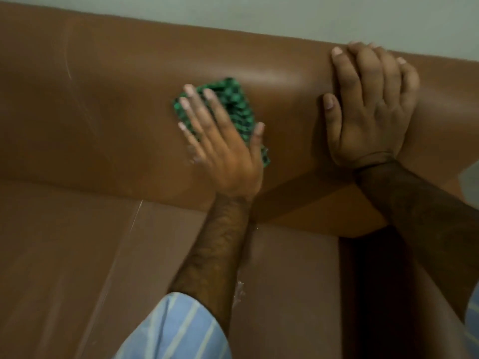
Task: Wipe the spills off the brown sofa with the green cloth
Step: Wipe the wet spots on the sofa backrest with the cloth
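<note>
The brown sofa (103, 112) fills most of the head view, backrest above and seat below. My left hand (220, 146) lies flat on the green cloth (237, 104) and presses it against the middle of the backrest, fingers spread. The cloth is bunched, dark green with a black pattern, and part of it is hidden under the palm. My right hand (368, 107) rests open on the upper right of the backrest, fingertips over its top edge. Small whitish droplets (239, 291) sit on the seat beside my left forearm.
A pale wall (285, 11) runs behind the top of the backrest. Faint light streaks (134, 216) cross the seat and the left backrest. A dark gap (375, 294) drops between seat cushions under my right forearm. Blue striped sleeves show at the bottom edge.
</note>
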The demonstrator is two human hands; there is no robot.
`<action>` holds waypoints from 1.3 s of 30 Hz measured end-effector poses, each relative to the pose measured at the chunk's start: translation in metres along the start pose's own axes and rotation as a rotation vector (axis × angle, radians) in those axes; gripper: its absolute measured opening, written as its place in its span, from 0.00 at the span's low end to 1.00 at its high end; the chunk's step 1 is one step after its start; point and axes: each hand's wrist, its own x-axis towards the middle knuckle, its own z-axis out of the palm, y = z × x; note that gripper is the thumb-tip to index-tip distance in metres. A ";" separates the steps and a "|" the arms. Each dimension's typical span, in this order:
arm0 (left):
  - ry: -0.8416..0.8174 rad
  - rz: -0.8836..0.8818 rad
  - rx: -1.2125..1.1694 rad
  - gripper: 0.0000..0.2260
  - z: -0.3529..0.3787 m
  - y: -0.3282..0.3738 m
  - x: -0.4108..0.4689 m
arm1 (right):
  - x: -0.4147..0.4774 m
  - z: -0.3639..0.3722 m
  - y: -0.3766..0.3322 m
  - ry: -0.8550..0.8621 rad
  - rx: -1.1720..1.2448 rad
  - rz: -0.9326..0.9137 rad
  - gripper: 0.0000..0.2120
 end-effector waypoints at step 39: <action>0.199 -0.553 -0.286 0.29 0.021 -0.056 -0.030 | -0.002 0.003 -0.004 0.041 -0.021 0.032 0.26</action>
